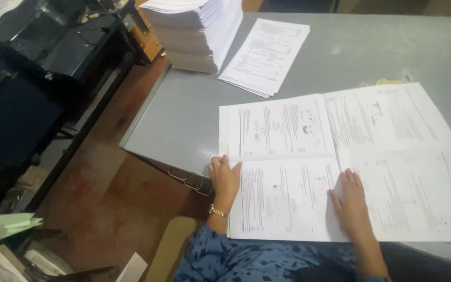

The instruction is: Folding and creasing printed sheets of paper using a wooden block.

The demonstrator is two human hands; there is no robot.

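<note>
Head view: large printed sheets [340,167] spread flat at near edge of grey bench [184,115], overlapping one another. Left hand [224,175] flat, fingers extended, pressing left margin of nearest sheet; gold bracelet [217,211] at wrist. Right hand [351,201] likewise open, palm down on centre fold line; nothing gripped by either. Farther back: thin pile of printed pages [266,55], beside tall paper stack [197,31] at far left corner. Dark machine [53,57] beyond bench, over reddish floor [116,183].
</note>
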